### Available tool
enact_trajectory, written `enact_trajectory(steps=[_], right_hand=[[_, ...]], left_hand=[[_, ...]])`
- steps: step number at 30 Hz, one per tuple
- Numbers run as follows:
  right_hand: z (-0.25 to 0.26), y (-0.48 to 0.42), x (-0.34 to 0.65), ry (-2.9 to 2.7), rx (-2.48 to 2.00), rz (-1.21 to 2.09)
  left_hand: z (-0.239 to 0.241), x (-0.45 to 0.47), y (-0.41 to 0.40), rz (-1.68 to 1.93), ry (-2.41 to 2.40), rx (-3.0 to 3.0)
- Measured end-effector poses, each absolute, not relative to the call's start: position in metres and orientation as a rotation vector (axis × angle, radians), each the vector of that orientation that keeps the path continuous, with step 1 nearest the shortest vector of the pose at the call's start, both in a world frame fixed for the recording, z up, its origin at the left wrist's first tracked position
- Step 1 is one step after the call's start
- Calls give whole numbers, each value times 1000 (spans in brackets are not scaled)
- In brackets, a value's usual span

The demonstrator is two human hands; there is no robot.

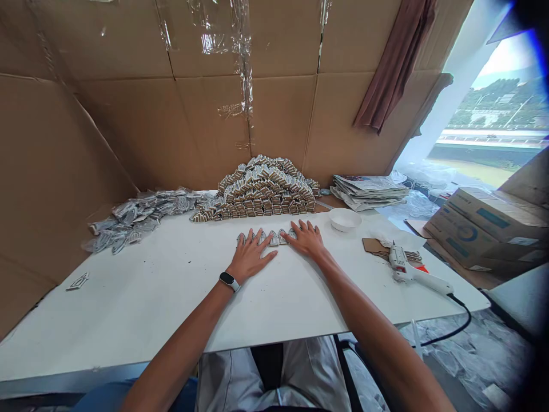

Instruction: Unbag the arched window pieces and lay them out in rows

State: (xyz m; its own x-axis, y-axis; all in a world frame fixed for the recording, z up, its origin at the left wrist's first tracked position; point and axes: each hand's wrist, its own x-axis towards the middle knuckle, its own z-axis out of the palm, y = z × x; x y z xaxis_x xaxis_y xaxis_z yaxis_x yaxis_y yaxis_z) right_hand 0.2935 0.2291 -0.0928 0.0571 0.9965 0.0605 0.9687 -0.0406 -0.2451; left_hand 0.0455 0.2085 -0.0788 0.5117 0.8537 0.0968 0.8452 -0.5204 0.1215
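Note:
My left hand [251,256], with a smartwatch on its wrist, lies flat on the white table [171,297], fingers spread. My right hand [307,239] lies flat beside it, fingers stretched out. Both sets of fingertips rest on a short row of small silver arrow-shaped pieces [272,237] laid side by side. Just behind the row rises a large stacked heap of the same kind of pieces [261,189], brown at the edges.
A loose pile of silver pieces [137,220] lies at the back left, and one single piece [78,281] near the left edge. A white bowl [345,219], a glue gun [412,272] with cord, stacked papers [369,191] and cardboard boxes [489,226] sit right. Cardboard walls stand behind.

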Motion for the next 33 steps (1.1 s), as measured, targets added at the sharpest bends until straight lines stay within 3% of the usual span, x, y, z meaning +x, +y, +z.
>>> enact_trajectory(steps=[33], right_hand=[[-89, 232, 315, -1803, -2165, 197]], left_hand=[[-83, 43, 211, 266, 1488, 2660]])
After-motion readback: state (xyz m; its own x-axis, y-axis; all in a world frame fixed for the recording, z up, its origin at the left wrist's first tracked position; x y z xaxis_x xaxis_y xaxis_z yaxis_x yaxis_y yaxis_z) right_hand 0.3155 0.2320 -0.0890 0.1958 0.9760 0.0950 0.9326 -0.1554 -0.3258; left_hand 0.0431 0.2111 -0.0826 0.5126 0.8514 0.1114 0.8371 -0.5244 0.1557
